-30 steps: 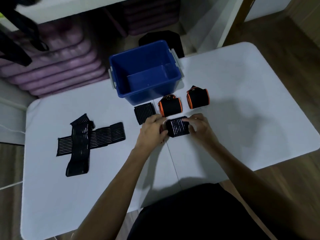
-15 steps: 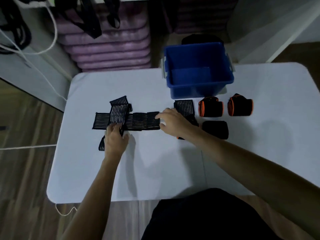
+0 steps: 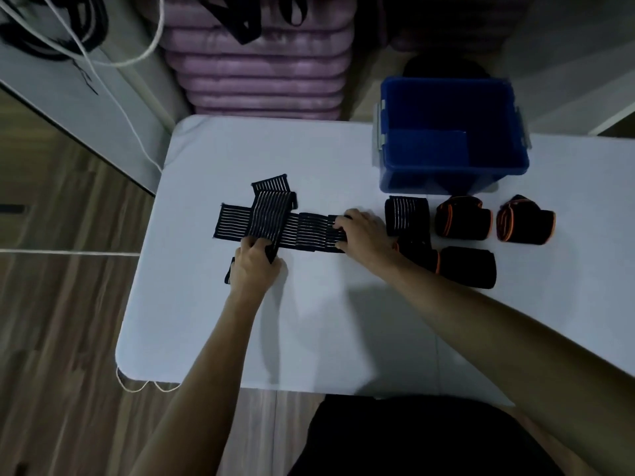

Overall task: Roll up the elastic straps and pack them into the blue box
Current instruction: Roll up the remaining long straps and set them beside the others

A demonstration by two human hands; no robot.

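With the left hand (image 3: 255, 266) gripping the crossing striped strap (image 3: 271, 218) and the right hand (image 3: 360, 231) pinching the flat strap's (image 3: 309, 231) end on the tabletop (image 3: 326, 321), separate them first, then roll tightly toward the blue box (image 3: 450, 139).

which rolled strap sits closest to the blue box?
The striped roll, just in front of the blue box at its left corner. It is plain black with white stripes; the two rolls to its right have orange edging.

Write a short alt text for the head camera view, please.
A person's left hand grips one of two crossed flat straps on a white table, while the right hand holds the other strap's end. Rolled straps lie beside an empty blue box.
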